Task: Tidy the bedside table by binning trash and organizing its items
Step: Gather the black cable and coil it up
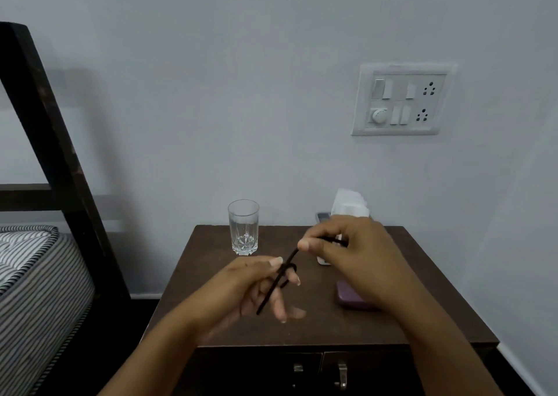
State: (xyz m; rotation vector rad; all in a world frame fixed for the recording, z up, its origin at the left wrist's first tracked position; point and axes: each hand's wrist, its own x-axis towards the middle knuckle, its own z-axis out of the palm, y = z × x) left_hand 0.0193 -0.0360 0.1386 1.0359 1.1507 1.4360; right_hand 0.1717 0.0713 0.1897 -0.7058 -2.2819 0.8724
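Left hand (259, 287): over the bedside table (211, 278), thumb and fingers pinch the black cord (276, 284).
Right hand (350, 250): grips the cord's upper end.

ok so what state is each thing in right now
black cord: held above the table between both hands
left hand: grips the cord's lower part
right hand: pinches its upper end
glass: upright on the table
purple phone: flat on the table, partly hidden
cabinet doors: shut
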